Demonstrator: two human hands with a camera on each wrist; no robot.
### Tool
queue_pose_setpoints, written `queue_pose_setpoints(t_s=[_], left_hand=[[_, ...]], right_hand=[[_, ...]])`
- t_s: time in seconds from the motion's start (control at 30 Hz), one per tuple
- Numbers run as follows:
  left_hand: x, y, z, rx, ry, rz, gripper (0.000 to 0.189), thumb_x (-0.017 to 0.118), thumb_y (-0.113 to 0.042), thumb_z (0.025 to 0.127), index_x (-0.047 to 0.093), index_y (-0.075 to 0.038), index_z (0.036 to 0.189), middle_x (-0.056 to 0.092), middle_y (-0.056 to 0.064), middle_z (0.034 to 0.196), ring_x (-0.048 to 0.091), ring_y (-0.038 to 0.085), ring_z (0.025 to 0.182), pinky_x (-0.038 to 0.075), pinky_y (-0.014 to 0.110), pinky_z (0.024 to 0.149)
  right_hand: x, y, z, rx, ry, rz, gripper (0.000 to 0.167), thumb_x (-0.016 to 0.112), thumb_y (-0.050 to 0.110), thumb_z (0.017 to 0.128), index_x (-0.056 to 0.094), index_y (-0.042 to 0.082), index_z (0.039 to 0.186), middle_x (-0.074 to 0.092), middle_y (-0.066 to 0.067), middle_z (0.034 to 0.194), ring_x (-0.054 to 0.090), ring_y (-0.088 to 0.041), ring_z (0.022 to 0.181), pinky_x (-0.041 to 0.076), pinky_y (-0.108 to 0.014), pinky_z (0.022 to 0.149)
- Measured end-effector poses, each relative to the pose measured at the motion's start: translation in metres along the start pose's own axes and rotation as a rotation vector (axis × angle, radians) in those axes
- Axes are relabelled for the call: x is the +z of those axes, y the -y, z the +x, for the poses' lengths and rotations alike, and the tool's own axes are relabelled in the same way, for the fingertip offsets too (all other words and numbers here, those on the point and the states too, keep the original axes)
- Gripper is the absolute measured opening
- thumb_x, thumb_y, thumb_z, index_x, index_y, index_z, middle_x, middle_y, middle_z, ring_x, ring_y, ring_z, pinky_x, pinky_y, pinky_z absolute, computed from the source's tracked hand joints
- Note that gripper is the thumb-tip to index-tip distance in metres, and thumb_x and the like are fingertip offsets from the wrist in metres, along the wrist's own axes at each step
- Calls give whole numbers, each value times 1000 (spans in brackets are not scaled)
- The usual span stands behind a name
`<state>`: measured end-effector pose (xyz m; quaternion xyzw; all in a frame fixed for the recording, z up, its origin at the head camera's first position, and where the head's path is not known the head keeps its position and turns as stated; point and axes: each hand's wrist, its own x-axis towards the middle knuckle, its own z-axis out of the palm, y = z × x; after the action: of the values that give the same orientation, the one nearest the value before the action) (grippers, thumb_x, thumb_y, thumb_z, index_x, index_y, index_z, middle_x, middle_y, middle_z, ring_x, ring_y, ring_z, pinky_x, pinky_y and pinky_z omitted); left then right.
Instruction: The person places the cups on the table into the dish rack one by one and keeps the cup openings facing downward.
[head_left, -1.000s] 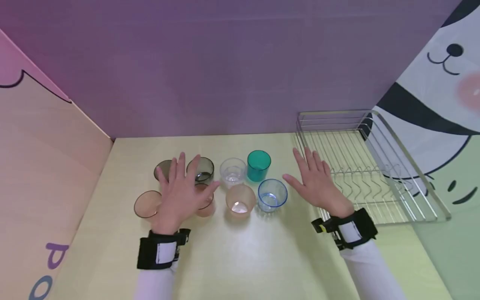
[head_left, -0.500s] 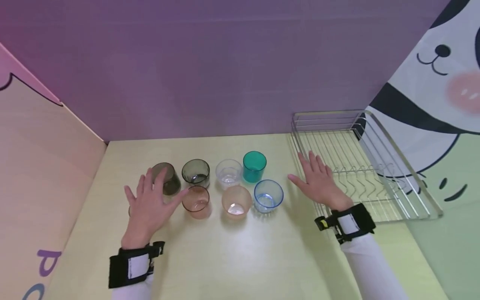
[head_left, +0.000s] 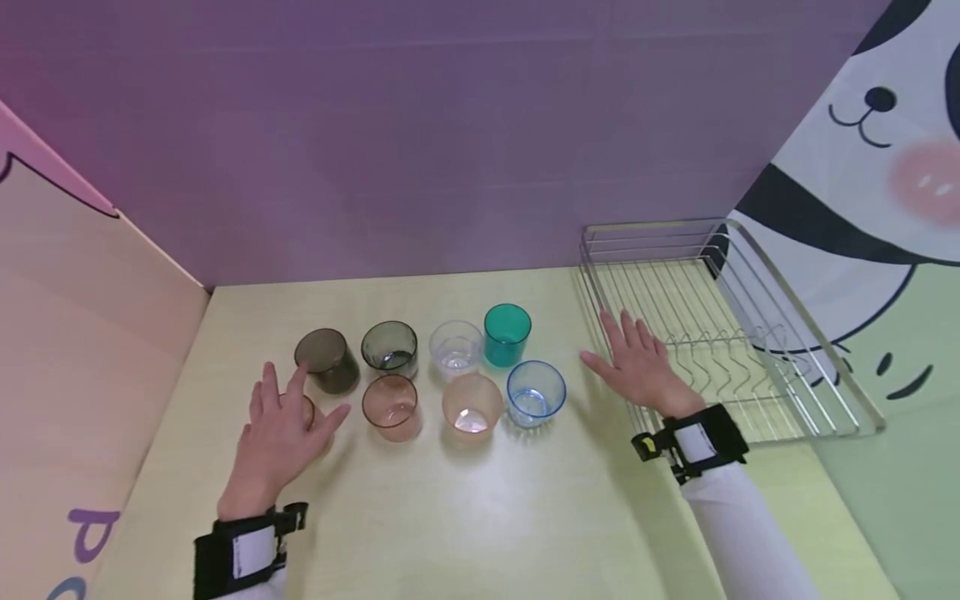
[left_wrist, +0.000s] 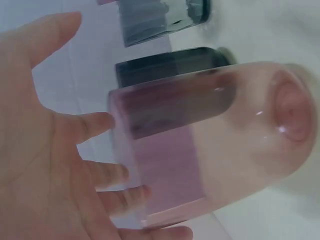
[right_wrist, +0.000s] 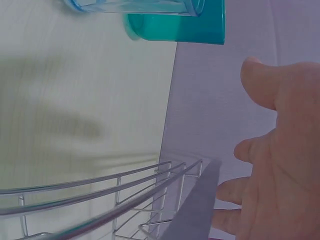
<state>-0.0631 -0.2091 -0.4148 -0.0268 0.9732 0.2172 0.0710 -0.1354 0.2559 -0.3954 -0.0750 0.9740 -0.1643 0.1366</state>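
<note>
In the head view my left hand [head_left: 273,442] hovers with spread fingers above a pinkish drinking glass [left_wrist: 240,150], mostly covered by the hand there. The left wrist view shows that glass beside the fingertips; whether they touch it I cannot tell. Just beyond stands a dark smoky glass [head_left: 327,360]. To the right are a grey glass [head_left: 390,348], a rosy-brown glass [head_left: 392,408], a peach glass [head_left: 472,404], a clear glass [head_left: 456,348], a teal glass [head_left: 507,335] and a blue-rimmed glass [head_left: 536,393]. My right hand [head_left: 637,367], fingers extended and holding nothing, is over the rack's left side.
A silver wire dish rack [head_left: 757,421] stands at the table's right, with a wavy row of wire dividers across it. A purple wall [head_left: 450,167] rises behind the pale table [head_left: 465,517]. Printed panels border both sides.
My left hand has moved left and toward me, off the middle glasses to the leftmost pinkish one. My right hand has barely shifted. The view has turned slightly.
</note>
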Motion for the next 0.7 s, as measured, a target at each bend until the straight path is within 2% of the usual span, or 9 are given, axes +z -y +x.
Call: queue_pose_setpoints(t_s=[0.1, 0.23, 0.37, 0.47, 0.6, 0.67, 0.7], left_hand=[[5, 4, 1, -12, 17, -9, 99, 49, -68, 91, 12, -4, 157, -13, 35, 159, 8, 64, 141, 34, 82, 92], [11, 8, 1, -20, 9, -11, 103, 58, -62, 89, 10, -1, 156, -9, 39, 158, 9, 63, 141, 36, 82, 90], [18, 12, 0, -28, -17, -6, 101, 63, -48, 90, 4, 3, 155, 1, 41, 155, 11, 62, 140, 33, 82, 92], [21, 15, 1, -21, -59, -8, 94, 62, -33, 91, 5, 7, 153, 13, 43, 149, 17, 61, 136, 35, 81, 89], [22, 17, 2, -8, -103, -19, 82, 57, -21, 87, 12, 12, 148, 24, 41, 140, 24, 59, 127, 41, 76, 79], [21, 17, 3, -2, -112, -21, 71, 57, -18, 85, 24, 15, 138, 26, 41, 140, 26, 58, 125, 43, 74, 76], [20, 17, 3, -5, -106, -25, 70, 58, -19, 84, 26, 15, 136, 26, 40, 141, 26, 58, 123, 43, 73, 75]], right_hand=[[1, -1, 0, 3, -2, -2, 82, 35, 53, 103, 1, 3, 158, -7, -32, 161, -4, -58, 146, 2, -77, 112], [2, -2, 0, 8, 1, -5, 82, 35, 53, 103, 1, 3, 158, -7, -32, 161, -4, -58, 145, 2, -77, 112], [2, -3, 0, 10, 10, 0, 82, 34, 54, 103, 0, 3, 158, -7, -33, 160, -5, -58, 145, 1, -76, 113], [1, -4, 1, 12, 14, 2, 83, 34, 55, 103, -1, 4, 158, -8, -33, 160, -5, -58, 145, 1, -77, 113], [2, -6, 3, 23, 31, 5, 84, 33, 56, 103, -5, 6, 158, -10, -32, 160, -7, -58, 145, 0, -77, 112], [4, -7, 4, 29, 42, 1, 86, 31, 59, 102, -8, 6, 157, -11, -31, 160, -7, -58, 145, -1, -77, 112], [5, -7, 5, 33, 49, 0, 88, 30, 61, 101, -9, 6, 157, -12, -30, 160, -8, -57, 145, -2, -76, 112]])
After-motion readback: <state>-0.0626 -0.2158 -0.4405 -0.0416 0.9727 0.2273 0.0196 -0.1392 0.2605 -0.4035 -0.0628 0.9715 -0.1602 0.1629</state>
